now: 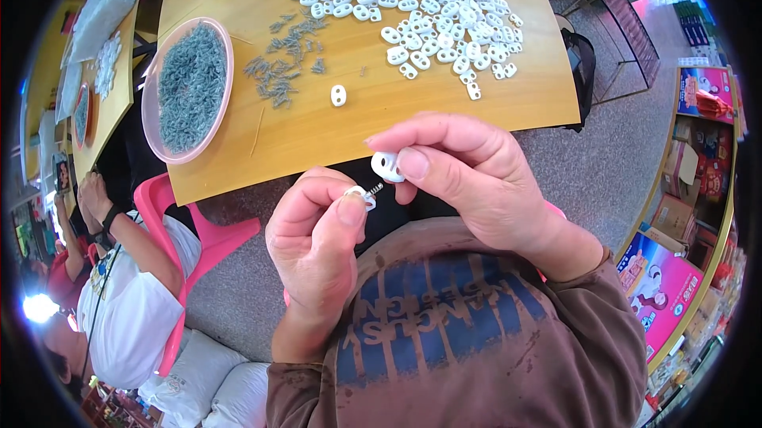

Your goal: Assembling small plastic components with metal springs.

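A small spring (pixel 375 189) stands out from the white piece (pixel 371 202) in the left hand (pixel 316 233), whose thumb and fingers are closed on that piece. The right hand (pixel 496 190) pinches a second white part (pixel 383 163) between thumb and forefinger, just beside the spring; whether they touch, I cannot tell. Both are in front of the table (pixel 492 106). On it lie a lone white toggle (pixel 338 96), scattered grey bits (pixel 279 93), a white heap (pixel 429 15) and a pink bowl (pixel 146 102) of similar bits.
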